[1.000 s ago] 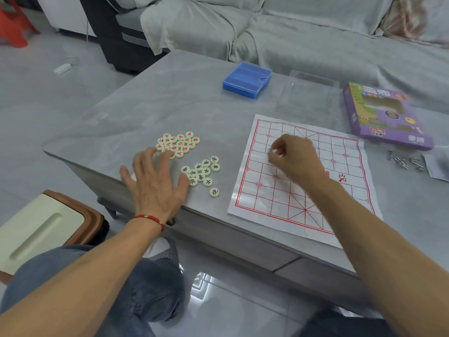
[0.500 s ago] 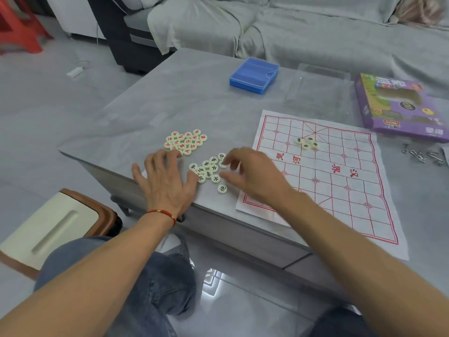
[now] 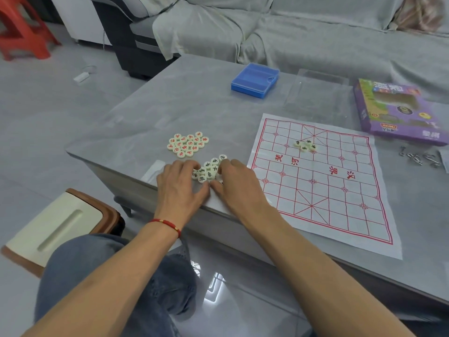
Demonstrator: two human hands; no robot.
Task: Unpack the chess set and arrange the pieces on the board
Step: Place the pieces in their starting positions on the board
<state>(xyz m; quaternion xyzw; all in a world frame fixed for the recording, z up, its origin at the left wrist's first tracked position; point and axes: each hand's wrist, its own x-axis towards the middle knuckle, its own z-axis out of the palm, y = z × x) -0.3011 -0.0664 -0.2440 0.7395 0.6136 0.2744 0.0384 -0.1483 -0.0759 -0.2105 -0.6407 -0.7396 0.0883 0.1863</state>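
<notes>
Meanwhile left hand (image 3: 181,183) and right hand (image 3: 237,182), fingers curled, cup black-marked pieces (image 3: 209,169); blue case (image 3: 254,80) sits closed.

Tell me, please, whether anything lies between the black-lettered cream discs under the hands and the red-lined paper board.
Nothing visible does: only bare grey tabletop separates the black-lettered cream discs from the red-lined paper board, whose near left edge is unoccupied.

Both forearms extended from the lower frame toward centre. The left hand (image 3: 181,184) lay palm-down, fingers curled at the tips. The right hand (image 3: 237,184) lay beside it, fingers bent; thumbs nearly met.
</notes>
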